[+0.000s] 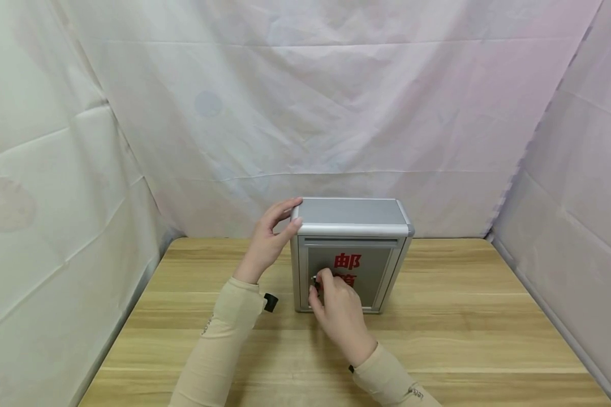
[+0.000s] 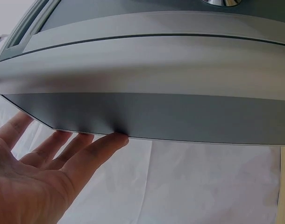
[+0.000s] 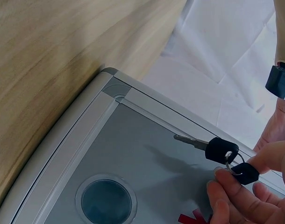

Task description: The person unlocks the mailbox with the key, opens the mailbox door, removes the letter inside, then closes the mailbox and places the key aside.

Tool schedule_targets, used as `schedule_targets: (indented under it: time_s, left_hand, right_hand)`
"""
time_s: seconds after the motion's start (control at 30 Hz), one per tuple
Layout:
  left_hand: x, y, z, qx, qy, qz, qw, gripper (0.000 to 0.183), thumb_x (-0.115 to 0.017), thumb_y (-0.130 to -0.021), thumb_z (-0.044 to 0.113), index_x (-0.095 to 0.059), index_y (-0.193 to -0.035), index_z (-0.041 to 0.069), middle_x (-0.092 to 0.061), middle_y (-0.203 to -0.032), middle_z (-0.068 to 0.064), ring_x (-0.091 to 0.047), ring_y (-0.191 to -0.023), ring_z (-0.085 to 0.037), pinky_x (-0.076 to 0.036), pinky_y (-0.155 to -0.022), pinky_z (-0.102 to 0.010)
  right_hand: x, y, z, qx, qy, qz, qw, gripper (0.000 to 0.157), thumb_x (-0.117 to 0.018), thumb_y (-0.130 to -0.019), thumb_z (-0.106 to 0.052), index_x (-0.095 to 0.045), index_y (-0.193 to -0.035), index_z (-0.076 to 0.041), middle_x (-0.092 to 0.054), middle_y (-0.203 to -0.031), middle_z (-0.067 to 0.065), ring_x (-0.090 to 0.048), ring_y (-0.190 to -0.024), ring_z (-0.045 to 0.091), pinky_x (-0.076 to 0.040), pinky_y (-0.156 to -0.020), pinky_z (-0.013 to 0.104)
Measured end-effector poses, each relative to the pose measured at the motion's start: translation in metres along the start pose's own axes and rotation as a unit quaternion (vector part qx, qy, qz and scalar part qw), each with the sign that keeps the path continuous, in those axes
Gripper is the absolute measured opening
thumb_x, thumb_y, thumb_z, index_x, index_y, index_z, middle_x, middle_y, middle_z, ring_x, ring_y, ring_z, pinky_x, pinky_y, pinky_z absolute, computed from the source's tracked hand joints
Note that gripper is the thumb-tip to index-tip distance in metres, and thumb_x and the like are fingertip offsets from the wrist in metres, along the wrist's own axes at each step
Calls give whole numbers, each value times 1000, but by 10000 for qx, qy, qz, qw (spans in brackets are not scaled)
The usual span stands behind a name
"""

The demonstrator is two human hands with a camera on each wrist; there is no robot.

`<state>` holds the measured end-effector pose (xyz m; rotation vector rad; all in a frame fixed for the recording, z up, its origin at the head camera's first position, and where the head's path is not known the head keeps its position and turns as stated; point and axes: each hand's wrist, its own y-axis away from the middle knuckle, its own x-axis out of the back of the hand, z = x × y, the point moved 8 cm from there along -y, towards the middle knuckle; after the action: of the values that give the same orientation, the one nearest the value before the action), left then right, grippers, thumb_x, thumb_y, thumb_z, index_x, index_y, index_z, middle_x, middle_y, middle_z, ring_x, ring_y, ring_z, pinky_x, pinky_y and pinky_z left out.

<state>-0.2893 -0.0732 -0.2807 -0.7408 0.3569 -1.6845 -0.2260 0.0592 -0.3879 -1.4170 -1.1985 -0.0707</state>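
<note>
A grey metal mailbox (image 1: 353,212) with silver edges and red characters stands upright on the table. My left hand (image 1: 267,242) rests on its upper left corner, with fairly straight fingers (image 2: 93,156) touching the side panel's edge in the left wrist view. At the left part of the front door, my right hand (image 1: 340,312) pinches the black head of a key (image 3: 246,173) between thumb and fingers. A second black-headed key (image 3: 222,150) hangs from the same ring, its blade in front of the door. The pinched key's blade is hidden by the fingers.
The wooden table (image 1: 463,316) extends around the mailbox. Pale cloth (image 1: 336,113) hangs behind it and along both sides. A slot (image 1: 351,242) runs across the front near the top. A round window (image 3: 106,203) shows low on the door in the right wrist view.
</note>
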Motion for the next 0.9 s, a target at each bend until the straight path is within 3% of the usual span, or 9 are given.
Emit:
schedule_targets:
  time_s: [0.6,0.9]
  left_hand:
    - [0,0,-1,20,21,-33,10000,41,-57,-96,11,-52,-135,-1,-46,-139,-19,-43,-127,-27,-36,-103,-45]
    - [1,0,-3,205,-28,-7,9998,41,-57,-95,7,-53,-135,0,-46,-139,-17,-46,-125,-28,-38,-103,-42]
  right_hand:
    - [5,9,-3,121,41,-80,9999,20,-66,-80,-7,-56,-98,-7,-58,-69,-3,-44,-54,6,-38,-47,19]
    - [15,11,-7,219,77,143,9996,23,-67,-79,-12,-56,-99,-7,-62,-73,0,-51,-56,10,-43,-48,23]
